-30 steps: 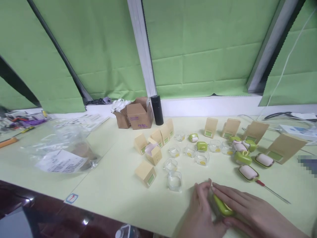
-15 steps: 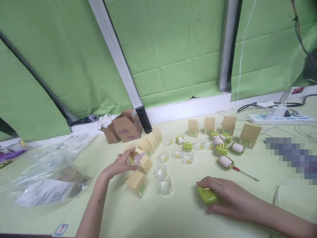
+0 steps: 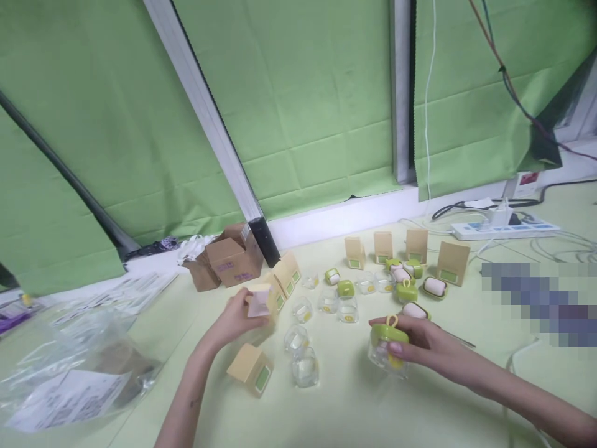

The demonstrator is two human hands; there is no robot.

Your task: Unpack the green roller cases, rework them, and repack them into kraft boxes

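Note:
My left hand (image 3: 237,320) grips a small tan cardboard box (image 3: 269,294) whose top is open, with a pale lilac inside showing. In my right hand (image 3: 422,339) is a small clear jar with a green lid (image 3: 390,333) and a yellow loop on top; the fingers wrap around its lid and side. Between the hands stand clear empty jars (image 3: 305,368), several of them with yellow stickers. A closed tan box (image 3: 252,370) with a green label lies below my left hand. Several similar boxes (image 3: 286,274) are lined up behind the gripped one.
Green lids with white inserts (image 3: 407,290) lie at the right, near upright tan boxes (image 3: 452,261). A screwdriver (image 3: 459,336) is partly behind my right hand. A black bottle (image 3: 264,241), brown carton (image 3: 236,256), plastic bag (image 3: 107,361) and power strip (image 3: 506,228) are around.
My hands have separated from the green-lidded jar. The left reached to the open tan box and took hold of it; the right now holds the jar raised. The view turned right.

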